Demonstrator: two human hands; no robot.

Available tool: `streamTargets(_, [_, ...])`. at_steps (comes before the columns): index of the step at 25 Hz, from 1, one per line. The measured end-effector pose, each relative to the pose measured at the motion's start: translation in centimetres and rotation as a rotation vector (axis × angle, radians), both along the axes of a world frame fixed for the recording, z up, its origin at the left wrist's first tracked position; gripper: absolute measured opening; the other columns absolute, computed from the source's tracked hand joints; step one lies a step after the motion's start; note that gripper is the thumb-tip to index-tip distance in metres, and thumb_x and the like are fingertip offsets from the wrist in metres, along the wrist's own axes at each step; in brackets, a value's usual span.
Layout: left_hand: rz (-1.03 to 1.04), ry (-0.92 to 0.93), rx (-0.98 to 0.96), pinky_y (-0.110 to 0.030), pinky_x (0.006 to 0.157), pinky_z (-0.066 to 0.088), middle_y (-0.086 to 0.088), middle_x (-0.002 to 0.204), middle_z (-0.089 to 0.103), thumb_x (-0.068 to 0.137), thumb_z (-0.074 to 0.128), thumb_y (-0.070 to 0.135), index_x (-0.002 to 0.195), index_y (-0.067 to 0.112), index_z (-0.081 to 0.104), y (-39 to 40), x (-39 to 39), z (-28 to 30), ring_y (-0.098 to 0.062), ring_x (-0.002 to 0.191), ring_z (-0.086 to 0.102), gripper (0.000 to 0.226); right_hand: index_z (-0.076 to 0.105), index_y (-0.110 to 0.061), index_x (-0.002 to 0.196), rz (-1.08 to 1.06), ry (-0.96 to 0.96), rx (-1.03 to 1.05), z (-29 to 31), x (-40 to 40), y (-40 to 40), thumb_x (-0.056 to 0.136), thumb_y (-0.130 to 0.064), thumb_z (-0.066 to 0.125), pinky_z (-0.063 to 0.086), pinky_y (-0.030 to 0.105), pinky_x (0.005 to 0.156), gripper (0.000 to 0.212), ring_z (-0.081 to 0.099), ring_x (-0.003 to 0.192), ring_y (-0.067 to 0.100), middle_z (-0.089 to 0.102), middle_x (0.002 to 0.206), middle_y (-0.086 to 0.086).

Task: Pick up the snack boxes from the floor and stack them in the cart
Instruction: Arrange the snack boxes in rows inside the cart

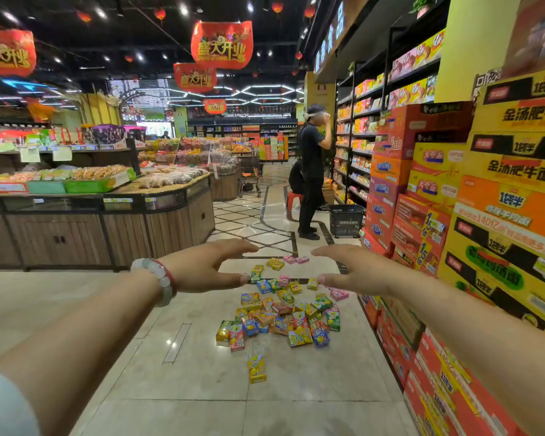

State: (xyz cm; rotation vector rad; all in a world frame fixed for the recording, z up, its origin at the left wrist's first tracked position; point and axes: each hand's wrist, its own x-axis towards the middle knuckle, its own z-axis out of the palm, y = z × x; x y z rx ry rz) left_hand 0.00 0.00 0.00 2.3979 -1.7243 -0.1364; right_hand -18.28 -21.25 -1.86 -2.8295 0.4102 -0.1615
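Dozens of small, brightly coloured snack boxes (283,313) lie scattered in a loose heap on the pale tiled floor (177,388); one yellow box (256,368) lies apart, nearer.

A supermarket aisle with a glossy pale tiled floor (183,372) crossed by dark inlaid lines. Stacked noodle cartons (485,196) wall the right side; a wood-panelled display counter (107,234) of packaged foods stands left. Red banners (221,44) and spotlights hang from the black ceiling (132,29).

Stacked noodle cartons (501,171) flank a black basket (346,220).
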Motion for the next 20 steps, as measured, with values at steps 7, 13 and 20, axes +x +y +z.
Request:
streamTargets(7, [0.029,0.012,0.067,-0.025,0.111,0.021,0.01,0.155,0.021,0.092,0.051,0.041,0.145,0.035,0.022,-6.0,9.8,-3.9,-0.01,0.14,0.022,0.061,0.03,-0.034,0.146,-0.001,0.079,0.045,-3.4,10.0,-5.6,0.092,-0.048,0.051,0.028,0.03,0.111,0.06,0.028,0.14,0.014,0.028,0.154,-0.008])
streamTargets(13, [0.0,0.056,0.075,-0.019,0.106,0.02,0.01,0.154,0.022,0.092,0.051,0.04,0.145,0.034,0.023,-13.9,22.3,-6.5,-0.01,0.139,0.023,0.06,0.033,-0.031,0.145,-0.035,0.074,0.118,-6.7,22.8,-12.9,0.093,-0.045,0.053,0.031,0.026,0.102,0.058,0.035,0.136,0.016,0.032,0.153,-0.005])
streamTargets(20, [-0.017,0.191,0.148,-0.016,0.108,0.016,0.007,0.155,0.021,0.092,0.054,0.035,0.146,0.028,0.027,-25.5,34.5,-13.5,-0.009,0.141,0.019,0.061,0.036,-0.027,0.144,-0.076,0.166,0.202,-14.7,34.6,-23.7,0.094,-0.04,0.054,0.032,0.022,0.102,0.055,0.034,0.137,0.015,0.033,0.152,-0.007])
